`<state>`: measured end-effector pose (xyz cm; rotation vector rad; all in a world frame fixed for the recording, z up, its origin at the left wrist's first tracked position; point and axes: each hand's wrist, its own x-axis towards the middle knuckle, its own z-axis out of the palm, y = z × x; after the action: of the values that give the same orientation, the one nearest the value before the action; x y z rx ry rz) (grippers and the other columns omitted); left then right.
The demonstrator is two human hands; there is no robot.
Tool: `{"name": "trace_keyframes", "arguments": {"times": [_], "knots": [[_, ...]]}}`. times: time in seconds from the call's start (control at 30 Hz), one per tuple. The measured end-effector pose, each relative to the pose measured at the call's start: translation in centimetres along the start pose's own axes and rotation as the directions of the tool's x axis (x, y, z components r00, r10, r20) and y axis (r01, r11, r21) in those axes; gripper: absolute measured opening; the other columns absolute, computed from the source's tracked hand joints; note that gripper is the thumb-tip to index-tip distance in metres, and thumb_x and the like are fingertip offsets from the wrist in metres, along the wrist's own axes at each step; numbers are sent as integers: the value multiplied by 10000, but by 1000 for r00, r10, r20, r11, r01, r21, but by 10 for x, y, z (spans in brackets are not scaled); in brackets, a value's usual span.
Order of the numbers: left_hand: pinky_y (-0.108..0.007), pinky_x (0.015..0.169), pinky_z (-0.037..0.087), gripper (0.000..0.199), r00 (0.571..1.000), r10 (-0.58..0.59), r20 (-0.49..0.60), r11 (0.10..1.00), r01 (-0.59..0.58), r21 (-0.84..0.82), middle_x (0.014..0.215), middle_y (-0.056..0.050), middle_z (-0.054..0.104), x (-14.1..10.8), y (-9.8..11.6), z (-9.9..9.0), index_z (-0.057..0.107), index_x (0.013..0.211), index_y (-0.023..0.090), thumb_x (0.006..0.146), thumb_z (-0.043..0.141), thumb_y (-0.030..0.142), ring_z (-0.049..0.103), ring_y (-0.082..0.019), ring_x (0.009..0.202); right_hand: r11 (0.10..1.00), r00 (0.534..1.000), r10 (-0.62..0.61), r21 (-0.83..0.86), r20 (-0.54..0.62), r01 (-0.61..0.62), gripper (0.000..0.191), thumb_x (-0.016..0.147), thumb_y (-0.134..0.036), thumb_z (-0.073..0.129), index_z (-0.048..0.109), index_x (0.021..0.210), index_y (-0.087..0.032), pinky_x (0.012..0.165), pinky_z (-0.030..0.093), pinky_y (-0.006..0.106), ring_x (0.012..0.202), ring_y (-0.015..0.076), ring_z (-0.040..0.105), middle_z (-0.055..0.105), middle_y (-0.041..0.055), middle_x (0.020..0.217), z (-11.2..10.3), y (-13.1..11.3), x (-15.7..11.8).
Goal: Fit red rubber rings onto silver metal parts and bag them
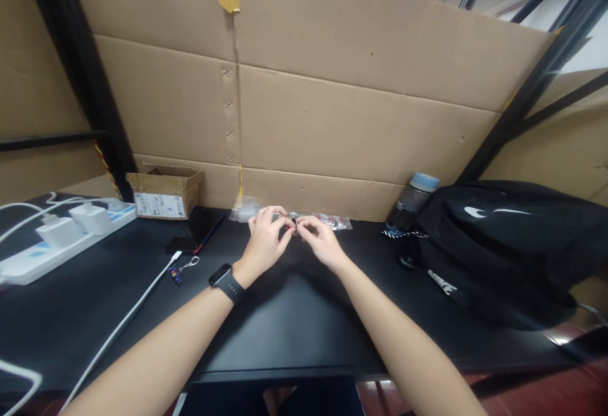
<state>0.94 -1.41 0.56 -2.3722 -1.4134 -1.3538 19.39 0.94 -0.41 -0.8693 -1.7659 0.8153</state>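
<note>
Fingertips of my left hand [266, 233] and my right hand [322, 239] meet over the back half of the black table [294, 321]. Between them is a small red and black piece [291, 227], mostly covered by the fingers, so its kind is unclear. My left hand pinches it from the left, while the right thumb and forefinger close on its right side. A dark watch [227, 282] is on my left wrist. Just behind the hands lie clear plastic bags [338, 221], with small red and silvery bits in the right one.
To the left are an open cardboard box [164, 195], a dark phone [194, 231] with a white cable, a keychain [177, 273] and a white power strip [66, 245]. A bottle [409, 204] and black bag [494, 245] stand right. A cardboard wall [323, 118] closes the back.
</note>
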Motion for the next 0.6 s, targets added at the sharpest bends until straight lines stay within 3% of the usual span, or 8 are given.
{"name": "trace_keyframes", "arguments": {"times": [0.17, 0.33, 0.43, 0.5, 0.6], "knots": [[-415, 987, 352, 333, 996, -9, 85, 995, 17, -95, 1241, -67, 590, 0, -4, 0, 628, 1136, 268, 1051, 327, 381, 502, -243, 1183, 975, 996, -63, -208, 55, 74, 248, 945, -441, 593, 661, 877, -212, 889, 510, 335, 1155, 219, 579, 583, 89, 1219, -7, -5, -1], [-461, 1017, 355, 283, 953, 89, 288, 995, -73, -66, 1292, -53, 576, 0, -18, 6, 657, 1125, 307, 966, 515, 493, 470, -282, 1217, 931, 991, -117, -341, 67, 133, 202, 981, -375, 543, 648, 908, -219, 954, 477, 383, 1194, 232, 544, 558, 100, 1246, -17, -9, -2], [-467, 1007, 374, 304, 956, 27, 292, 998, -7, -70, 1282, -50, 586, 5, -33, 6, 609, 1229, 325, 1007, 425, 421, 503, -269, 1192, 846, 984, -132, -503, 120, 175, 160, 973, -315, 557, 665, 900, -222, 1068, 390, 468, 1227, 257, 509, 565, 101, 1253, -27, -5, -2], [-457, 982, 388, 279, 962, -20, 271, 999, 26, -20, 1218, -58, 613, 8, -45, 3, 638, 1172, 292, 992, 429, 333, 528, -270, 1154, 789, 975, -79, -585, 209, 189, 131, 939, -284, 607, 685, 860, -216, 1114, 329, 520, 1269, 287, 480, 556, 107, 1296, -32, -1, -4], [-451, 960, 380, 158, 942, 19, 335, 997, -42, 63, 1027, -57, 656, 10, -57, -1, 715, 883, 252, 897, 563, 294, 558, -281, 1058, 772, 946, 46, -612, 322, 171, 87, 875, -244, 681, 712, 805, -202, 1109, 332, 532, 1295, 320, 473, 548, 121, 1341, -37, 4, -4]]}}
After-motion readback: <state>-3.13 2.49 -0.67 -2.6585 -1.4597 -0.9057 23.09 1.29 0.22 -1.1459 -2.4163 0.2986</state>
